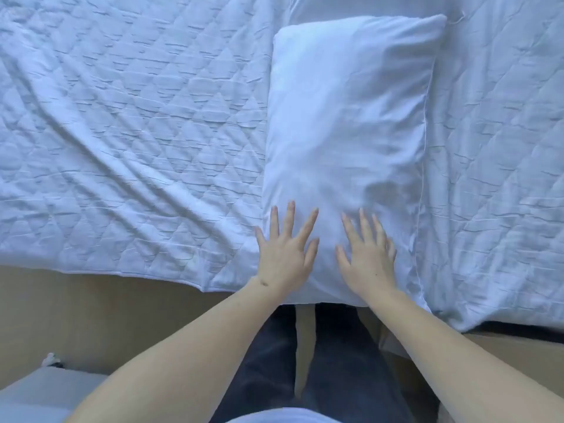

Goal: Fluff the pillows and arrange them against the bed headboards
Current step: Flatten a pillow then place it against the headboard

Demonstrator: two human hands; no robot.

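Note:
A white pillow [348, 123] lies lengthwise on the bed, its near end reaching the bed's edge in front of me. My left hand [285, 254] lies flat on the pillow's near left corner with fingers spread. My right hand [367, 254] presses flat on the near end beside it, fingers straight and spread. A second white pillow [366, 7] shows partly at the top, beyond the first. No headboard is in view.
A white quilted cover [122, 132] spreads wrinkled over the bed on both sides of the pillow. The tan floor [91, 315] runs along the bed's near edge. My dark trousers [320, 361] stand against it. A grey object [36, 392] sits at bottom left.

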